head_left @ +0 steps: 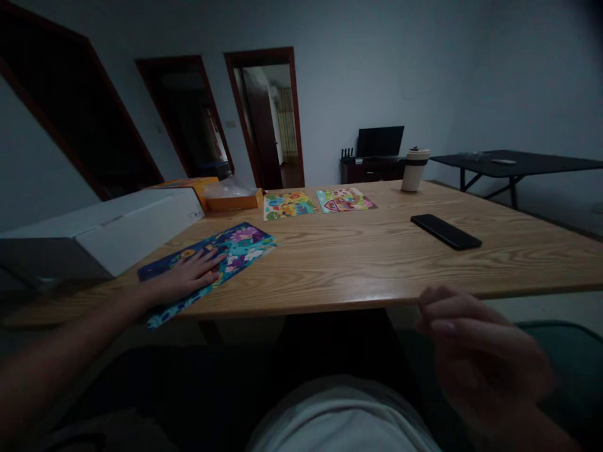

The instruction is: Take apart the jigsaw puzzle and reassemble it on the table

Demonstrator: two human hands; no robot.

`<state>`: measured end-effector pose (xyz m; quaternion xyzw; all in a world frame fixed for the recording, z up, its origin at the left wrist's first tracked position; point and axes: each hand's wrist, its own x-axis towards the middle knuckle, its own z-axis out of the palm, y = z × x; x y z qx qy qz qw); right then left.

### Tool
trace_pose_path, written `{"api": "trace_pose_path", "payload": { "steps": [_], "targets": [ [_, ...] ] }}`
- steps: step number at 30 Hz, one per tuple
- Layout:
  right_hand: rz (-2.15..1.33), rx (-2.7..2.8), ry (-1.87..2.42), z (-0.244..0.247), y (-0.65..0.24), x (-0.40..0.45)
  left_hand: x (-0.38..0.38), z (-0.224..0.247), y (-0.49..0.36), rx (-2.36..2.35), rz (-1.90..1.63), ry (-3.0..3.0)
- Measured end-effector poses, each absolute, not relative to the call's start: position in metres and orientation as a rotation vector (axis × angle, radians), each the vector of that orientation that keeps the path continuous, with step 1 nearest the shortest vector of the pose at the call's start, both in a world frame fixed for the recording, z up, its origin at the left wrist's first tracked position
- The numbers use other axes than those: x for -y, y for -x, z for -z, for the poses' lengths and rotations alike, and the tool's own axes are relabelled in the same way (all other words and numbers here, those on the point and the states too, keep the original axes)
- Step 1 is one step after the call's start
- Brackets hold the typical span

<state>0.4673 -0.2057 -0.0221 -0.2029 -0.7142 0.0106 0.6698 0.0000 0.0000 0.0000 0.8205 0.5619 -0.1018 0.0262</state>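
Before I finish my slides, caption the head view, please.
Left hand flat on a blue floral sheet, right hand curled before the wooden table, a black phone lying beyond.

From afar I'm seeing a blue rectangular sheet (238, 247) lying left of a flat black phone (445, 231), on a wooden table (339, 263).

Black phone (446, 231) on wooden table (339, 263), pale cup (411, 178) farther back, dark television (379, 142) beyond

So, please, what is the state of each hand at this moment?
Left hand: open, resting flat on the blue, flower-printed flat sheet.
Right hand: loosely curled, blurred; whether it holds anything cannot be told.
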Motion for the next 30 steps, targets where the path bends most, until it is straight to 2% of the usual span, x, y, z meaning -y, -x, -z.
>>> {"api": "trace_pose_path", "payload": {
  "steps": [2, 8, 14, 18, 21, 26, 30],
  "targets": [
    [-0.253, 1.678, 0.496, 0.033, -0.473, 0.196, 0.007, 0.0, -0.014, -1.62, 0.272, -2.598],
    [-1.372, 1.539, 0.918, 0.101, -0.478, 0.186, 0.005, 0.001, -0.089, -1.186, 0.182, -2.776],
    [-1.742, 1.252, 1.047, 0.159, -0.474, 0.186, -0.018, 0.003, -0.186, -0.58, 0.12, -2.829],
    [-1.88, 0.988, 0.948, 0.172, -0.496, 0.18, -0.011, 0.0, -0.23, -0.266, 0.123, -2.801],
    [-1.862, 0.972, 0.912, 0.166, -0.52, 0.177, -0.005, -0.001, -0.242, -0.247, 0.117, -2.744],
    [-1.646, 1.387, 1.117, 0.123, -0.544, 0.177, 0.001, -0.003, -0.238, -0.371, 0.011, -2.672],
    [-1.469, 1.551, 1.089, 0.083, -0.544, 0.174, 0.026, -0.012, -0.234, -0.424, -0.048, -2.706]
  ]
}}
